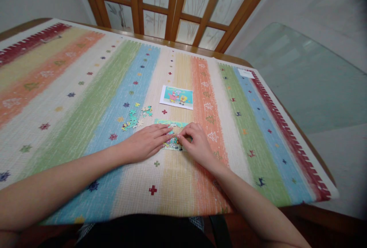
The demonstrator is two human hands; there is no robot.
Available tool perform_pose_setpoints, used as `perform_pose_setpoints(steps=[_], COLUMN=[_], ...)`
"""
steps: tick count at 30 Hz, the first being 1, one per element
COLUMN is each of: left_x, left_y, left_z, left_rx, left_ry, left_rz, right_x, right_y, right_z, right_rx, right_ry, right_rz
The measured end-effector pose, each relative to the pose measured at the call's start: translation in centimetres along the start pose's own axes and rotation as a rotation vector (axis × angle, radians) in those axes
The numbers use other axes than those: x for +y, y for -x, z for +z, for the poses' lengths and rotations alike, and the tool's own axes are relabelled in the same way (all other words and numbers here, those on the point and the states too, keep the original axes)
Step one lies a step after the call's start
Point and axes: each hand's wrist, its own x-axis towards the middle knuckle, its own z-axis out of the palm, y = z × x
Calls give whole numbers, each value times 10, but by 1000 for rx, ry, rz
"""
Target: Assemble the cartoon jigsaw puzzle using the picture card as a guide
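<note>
A partly assembled jigsaw puzzle [174, 145] with a colourful cartoon picture lies flat in front of me, with tablecloth showing through a gap in its middle. My left hand [149, 140] rests flat over its left side, fingers stretched out and touching it. Over the right part, my right hand [196, 143] has thumb and index finger pinched together at the puzzle; whatever is between the fingertips is too small to make out. Loose puzzle pieces [133, 118] are scattered in a pile beyond my left hand. Both hands hide parts of the puzzle.
Just beyond the puzzle lies a printed picture card [177, 97] with cartoon figures. A striped tablecloth [114, 87] covers the table. Near the far right corner is a small white paper [246, 73]. Wooden doors with glass panes [155, 7] stand behind the table.
</note>
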Motion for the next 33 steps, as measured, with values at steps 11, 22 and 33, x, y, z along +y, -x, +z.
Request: perform_pose_setpoints(steps=[11,22,33], left_x=[-1,1,4], left_y=[1,1,1], left_z=[1,-2,-1], left_rx=[7,-90,-72], left_ry=[-36,-89,-41], left_rz=[47,38,10], right_x=[0,-1,4], right_y=[6,8,-1], right_z=[6,9,-13], right_rx=[-6,-15,-150], right_ry=[212,311,72], right_rz=[-64,-89,-104])
